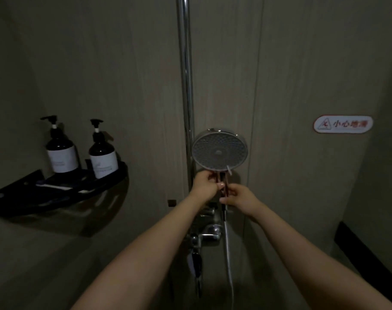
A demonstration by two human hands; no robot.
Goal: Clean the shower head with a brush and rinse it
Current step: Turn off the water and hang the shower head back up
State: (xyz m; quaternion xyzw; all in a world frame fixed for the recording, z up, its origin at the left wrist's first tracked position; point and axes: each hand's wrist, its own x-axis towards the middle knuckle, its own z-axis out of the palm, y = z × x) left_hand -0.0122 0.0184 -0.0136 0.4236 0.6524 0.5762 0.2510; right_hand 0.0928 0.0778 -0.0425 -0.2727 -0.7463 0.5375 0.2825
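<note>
Both hands, left hand [205, 184] and right hand [239, 198], grip the shower head [219, 151] handle; two pump bottles [62, 151] shelved left; brush too dim to see

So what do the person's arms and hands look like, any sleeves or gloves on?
Both forearms are bare up to the frame edge: no sleeves, gloves, watch or bracelets visible. The left hand shows a light, glossy thumbnail; the right hand carries no visible rings. The dim lighting hides finer detail.

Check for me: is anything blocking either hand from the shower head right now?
Nothing visible does. Both the left hand and the right hand already grip the handle just below the shower head, whose face is unobstructed. No brush is visible in either hand.
</note>
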